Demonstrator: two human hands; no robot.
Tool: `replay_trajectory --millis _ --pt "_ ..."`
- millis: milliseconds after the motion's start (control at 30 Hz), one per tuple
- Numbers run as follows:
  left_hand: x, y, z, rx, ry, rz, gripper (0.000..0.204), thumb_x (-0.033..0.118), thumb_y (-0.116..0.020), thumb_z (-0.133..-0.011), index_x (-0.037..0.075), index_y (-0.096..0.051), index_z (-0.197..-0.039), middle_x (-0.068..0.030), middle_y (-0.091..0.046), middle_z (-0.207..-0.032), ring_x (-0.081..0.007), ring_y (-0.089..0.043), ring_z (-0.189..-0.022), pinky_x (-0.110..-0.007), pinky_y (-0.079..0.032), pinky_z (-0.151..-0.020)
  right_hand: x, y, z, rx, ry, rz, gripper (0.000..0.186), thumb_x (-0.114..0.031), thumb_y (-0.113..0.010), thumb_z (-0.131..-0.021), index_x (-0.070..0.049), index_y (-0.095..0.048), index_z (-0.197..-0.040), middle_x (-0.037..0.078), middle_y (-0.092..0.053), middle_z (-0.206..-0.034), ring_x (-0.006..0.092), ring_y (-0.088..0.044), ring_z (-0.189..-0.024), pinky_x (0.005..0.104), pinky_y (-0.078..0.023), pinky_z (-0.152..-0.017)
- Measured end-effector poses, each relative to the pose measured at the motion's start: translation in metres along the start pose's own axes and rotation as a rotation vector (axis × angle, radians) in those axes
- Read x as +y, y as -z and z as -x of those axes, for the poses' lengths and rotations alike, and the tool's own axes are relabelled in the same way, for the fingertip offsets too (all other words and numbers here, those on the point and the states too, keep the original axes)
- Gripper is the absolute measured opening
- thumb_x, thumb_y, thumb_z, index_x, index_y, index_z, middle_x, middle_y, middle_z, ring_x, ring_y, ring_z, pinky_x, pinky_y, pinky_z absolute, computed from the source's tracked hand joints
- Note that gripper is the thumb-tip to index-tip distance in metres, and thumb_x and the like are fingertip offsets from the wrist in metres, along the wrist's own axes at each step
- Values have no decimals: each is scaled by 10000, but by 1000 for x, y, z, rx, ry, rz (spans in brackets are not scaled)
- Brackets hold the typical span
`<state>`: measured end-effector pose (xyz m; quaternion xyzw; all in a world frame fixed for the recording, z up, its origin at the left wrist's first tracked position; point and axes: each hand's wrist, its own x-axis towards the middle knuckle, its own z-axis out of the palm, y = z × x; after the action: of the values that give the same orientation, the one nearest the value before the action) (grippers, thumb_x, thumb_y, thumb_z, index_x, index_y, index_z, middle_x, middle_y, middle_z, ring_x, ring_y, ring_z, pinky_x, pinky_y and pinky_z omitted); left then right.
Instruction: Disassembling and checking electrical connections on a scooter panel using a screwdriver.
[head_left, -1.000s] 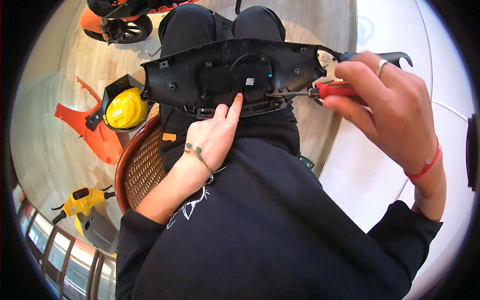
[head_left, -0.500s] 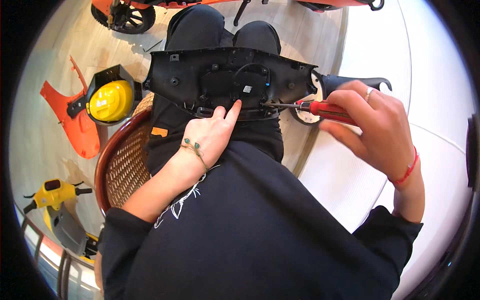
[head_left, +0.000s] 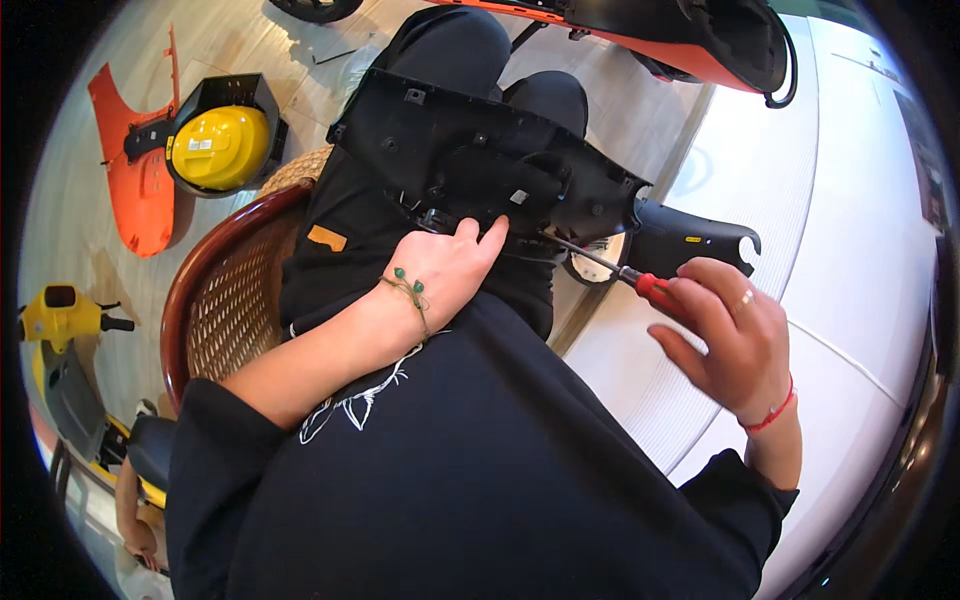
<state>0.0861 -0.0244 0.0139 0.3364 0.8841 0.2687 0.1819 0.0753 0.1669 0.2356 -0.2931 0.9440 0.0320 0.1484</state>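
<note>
A black moulded plastic panel (head_left: 460,130) lies across my lap, its hollow side with screw posts facing up, tilted down to the right. My left hand (head_left: 440,268) grips its near edge, with the index finger pressed on the inside. In my right hand (head_left: 738,335) is a screwdriver (head_left: 655,287) with a red handle. Its thin metal shaft points left, and its tip meets the panel's near edge, just right of my left fingertip. Whether a screw sits under the tip cannot be made out.
Beyond the panel's right end are a curved black part (head_left: 690,235) and a whitish disc (head_left: 592,262) by a white surface (head_left: 840,270). Left are a wicker chair (head_left: 240,310), an orange panel (head_left: 145,205), a yellow dome (head_left: 222,148) and a yellow scooter (head_left: 62,318). An orange-black vehicle (head_left: 690,55) stands ahead.
The view has shifted and turned. The panel now slopes down to the right, and the screwdriver has gone from nearly level to slanted, handle lower. Both hands keep their grips.
</note>
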Motion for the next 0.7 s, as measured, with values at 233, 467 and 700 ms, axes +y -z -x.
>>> replay_trajectory --millis 233,467,700 --pt "-1 -3 -2 124 -23 -14 431 85 -519 -808 92 -520 -1238 -71 -545 -831 -197 -623 -583 -311 -496 -482 -3 -5 10 -19 107 -45 165 -35 -682 -697 -27 -639 -857 89 -595 -996 202 -628 -731 282 -519 -581" --pt "-4 5 2 403 -130 335 224 130 -647 -789 67 -618 -1002 -75 -583 -850 -219 -615 -637 -310 -500 -546 4 -6 6 24 103 -83 160 -27 -677 -696 -6 -644 -851 124 -620 -970 201 -644 -736 263 -526 -574" --pt "-49 7 25 68 454 1203 476 318 -514 -928 31 -528 -549 -19 -520 -593 -78 -374 -426 -231 -287 -429 8 -7 4 34 139 -93 155 -21 -678 -681 4 -645 -830 160 -635 -931 197 -640 -667 255 -519 -543"
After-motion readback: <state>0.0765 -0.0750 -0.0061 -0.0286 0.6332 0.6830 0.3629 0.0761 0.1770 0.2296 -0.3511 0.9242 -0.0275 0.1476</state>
